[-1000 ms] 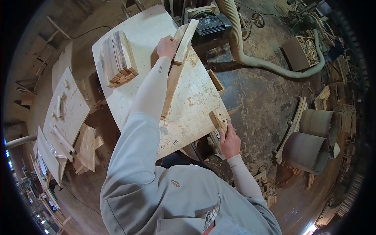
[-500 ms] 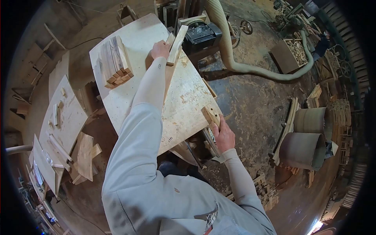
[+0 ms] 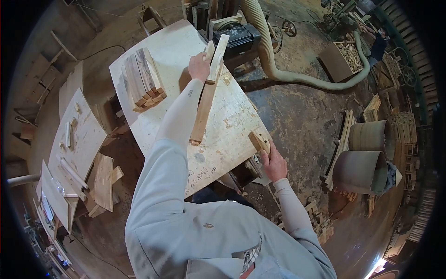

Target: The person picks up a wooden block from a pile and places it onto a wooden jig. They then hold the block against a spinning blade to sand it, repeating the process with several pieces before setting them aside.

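Note:
My left hand [image 3: 200, 68] is closed round a small wood piece [image 3: 210, 48] near the far end of the pale table [image 3: 227, 111]. Just right of it lies a pale wooden strip [image 3: 217, 59], over the far part of a longer brown board [image 3: 202, 116]. At the table's right corner my right hand [image 3: 274, 161] grips a wooden block [image 3: 260, 139] with dark holes in its top; part of the block is hidden by the fingers. A stack of wooden pieces [image 3: 143, 76] sits on the table's left side.
Beyond the table is a dark motor [image 3: 237, 37] beside a thick ribbed hose [image 3: 260, 42] that runs across the floor. A box of offcuts [image 3: 337, 63] and two drums [image 3: 357, 172] stand to the right. A person [image 3: 378, 49] is at the far right. Boards lie at left.
The view has shifted, showing more of the table's near edge. My left hand has moved off the brown board, whose near end now shows. My right hand still holds the block at the corner.

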A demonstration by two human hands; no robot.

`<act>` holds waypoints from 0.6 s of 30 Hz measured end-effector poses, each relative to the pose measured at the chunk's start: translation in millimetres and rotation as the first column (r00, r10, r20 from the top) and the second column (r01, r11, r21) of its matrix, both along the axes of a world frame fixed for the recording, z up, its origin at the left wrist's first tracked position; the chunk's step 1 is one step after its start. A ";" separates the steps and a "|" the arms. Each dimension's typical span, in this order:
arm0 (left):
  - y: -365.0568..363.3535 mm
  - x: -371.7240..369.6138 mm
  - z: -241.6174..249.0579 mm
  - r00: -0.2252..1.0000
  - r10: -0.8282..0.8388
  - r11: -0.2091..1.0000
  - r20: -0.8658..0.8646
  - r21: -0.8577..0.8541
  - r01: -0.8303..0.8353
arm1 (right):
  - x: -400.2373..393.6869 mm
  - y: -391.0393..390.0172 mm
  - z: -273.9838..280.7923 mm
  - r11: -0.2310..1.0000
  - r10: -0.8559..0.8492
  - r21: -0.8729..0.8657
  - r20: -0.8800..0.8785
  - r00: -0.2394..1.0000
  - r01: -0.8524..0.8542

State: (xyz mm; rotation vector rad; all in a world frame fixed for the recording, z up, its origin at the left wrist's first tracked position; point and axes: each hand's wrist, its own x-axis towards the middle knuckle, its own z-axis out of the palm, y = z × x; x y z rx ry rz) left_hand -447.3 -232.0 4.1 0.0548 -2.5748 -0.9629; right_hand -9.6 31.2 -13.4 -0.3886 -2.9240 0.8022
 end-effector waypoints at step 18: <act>-16.7 -1.4 -17.3 0.997 -0.026 0.979 0.073 0.204 0.011 | -5.7 7.0 22.4 0.999 0.043 0.014 0.068 0.997 -0.044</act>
